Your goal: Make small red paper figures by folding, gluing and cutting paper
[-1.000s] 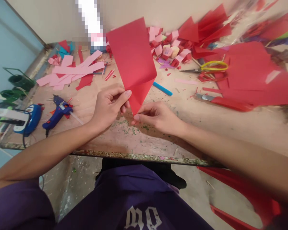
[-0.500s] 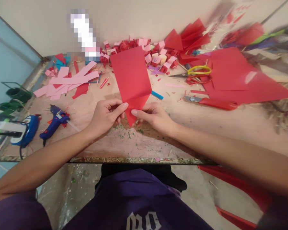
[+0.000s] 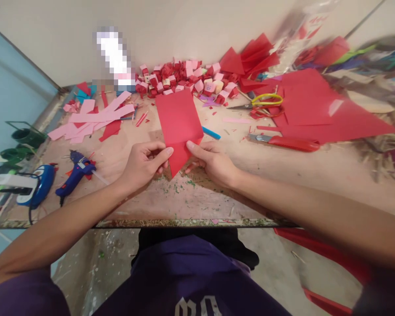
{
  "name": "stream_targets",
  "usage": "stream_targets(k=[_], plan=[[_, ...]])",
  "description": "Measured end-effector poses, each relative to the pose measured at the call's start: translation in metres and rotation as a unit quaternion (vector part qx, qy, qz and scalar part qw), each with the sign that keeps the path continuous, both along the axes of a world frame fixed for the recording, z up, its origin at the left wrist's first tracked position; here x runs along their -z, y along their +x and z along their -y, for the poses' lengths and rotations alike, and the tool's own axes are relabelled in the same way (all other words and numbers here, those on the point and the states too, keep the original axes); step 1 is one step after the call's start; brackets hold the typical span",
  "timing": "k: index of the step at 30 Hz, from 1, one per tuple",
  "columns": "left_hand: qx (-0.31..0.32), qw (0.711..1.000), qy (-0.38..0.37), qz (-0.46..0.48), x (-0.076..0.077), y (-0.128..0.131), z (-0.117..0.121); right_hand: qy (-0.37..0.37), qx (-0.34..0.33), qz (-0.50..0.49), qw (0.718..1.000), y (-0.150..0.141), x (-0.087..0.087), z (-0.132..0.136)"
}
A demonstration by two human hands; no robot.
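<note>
A sheet of red paper (image 3: 178, 115) is held up over the middle of the table, its near end folded over into a triangle that points toward me. My left hand (image 3: 146, 162) pinches its left edge beside the fold, thumb on top. On the other side, my right hand (image 3: 215, 163) grips the right edge, with the thumb pressed near the fold line and the fingers partly hidden beneath. Behind the paper's right edge lies a blue strip (image 3: 211, 133). Green bits are scattered on the wood below the hands.
Left are a blue glue gun (image 3: 75, 173), a blue-and-white power strip (image 3: 36, 186) and pink paper strips (image 3: 98, 116). Small pink-and-red paper boxes (image 3: 184, 74) pile along the wall. Yellow-handled scissors (image 3: 266, 101), a red-handled cutter (image 3: 292, 142) and red sheets (image 3: 316, 105) lie right.
The red paper has come lower and flatter. My right hand has slid from the folded tip up along the right edge to the fold line. My left hand keeps its pinch.
</note>
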State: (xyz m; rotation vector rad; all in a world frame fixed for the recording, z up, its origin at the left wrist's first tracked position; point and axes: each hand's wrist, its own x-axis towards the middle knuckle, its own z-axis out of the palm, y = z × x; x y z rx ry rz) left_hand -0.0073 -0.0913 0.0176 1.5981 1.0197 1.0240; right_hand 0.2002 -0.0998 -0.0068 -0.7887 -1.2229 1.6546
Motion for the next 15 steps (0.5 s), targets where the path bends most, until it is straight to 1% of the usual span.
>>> stream_targets(k=[8, 12, 15], plan=[[0.007, 1.0, 0.003, -0.008, 0.0009, -0.0006, -0.0006, -0.031, 0.028, -0.009, 0.999, 0.0004, -0.0041, 0.0002], [0.005, 1.0, 0.006, 0.005, 0.0003, 0.0003, 0.0002, -0.041, 0.057, -0.02, 0.997, -0.0002, -0.0044, -0.0001], [-0.012, 1.0, 0.02, 0.003, -0.0014, 0.0011, 0.0019, -0.043, 0.065, -0.017, 0.997, -0.0001, -0.0036, -0.0007]])
